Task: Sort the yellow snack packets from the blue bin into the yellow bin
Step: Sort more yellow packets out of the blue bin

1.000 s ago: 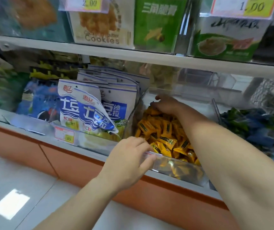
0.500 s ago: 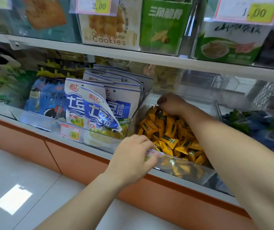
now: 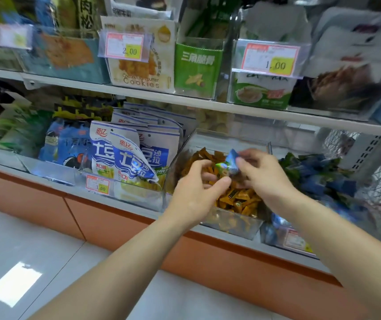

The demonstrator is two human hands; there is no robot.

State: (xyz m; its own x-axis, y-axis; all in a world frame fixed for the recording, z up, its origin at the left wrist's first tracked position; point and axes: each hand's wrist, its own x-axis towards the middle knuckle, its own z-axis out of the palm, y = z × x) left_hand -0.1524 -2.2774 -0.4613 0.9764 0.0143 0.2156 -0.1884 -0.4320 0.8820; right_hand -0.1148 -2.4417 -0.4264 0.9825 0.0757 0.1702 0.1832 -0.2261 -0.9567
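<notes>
A clear bin (image 3: pixel 231 225) on the lower shelf holds a heap of yellow snack packets (image 3: pixel 238 199). Just right of it lies a pile of blue and green packets (image 3: pixel 318 174) in the neighbouring bin. Above the yellow heap, a single blue-green packet (image 3: pixel 228 163) is held between both hands. My right hand (image 3: pixel 263 179) pinches its blue upper end with thumb and fingers. My left hand (image 3: pixel 196 188) curls its thumb and fingers at the packet's green lower end. The hands hide the middle of the yellow heap.
White and blue potato snack bags (image 3: pixel 124 158) stand in the bin to the left, behind a 1.00 price tag (image 3: pixel 98 184). An upper shelf (image 3: pixel 184 100) with cookie and green boxes overhangs the bins. An orange base panel and pale floor tiles lie below.
My right hand came back from the rear of the yellow bin with a blue-green packet. My left hand left the bin's front edge and rose to meet it. The view tilted upward.
</notes>
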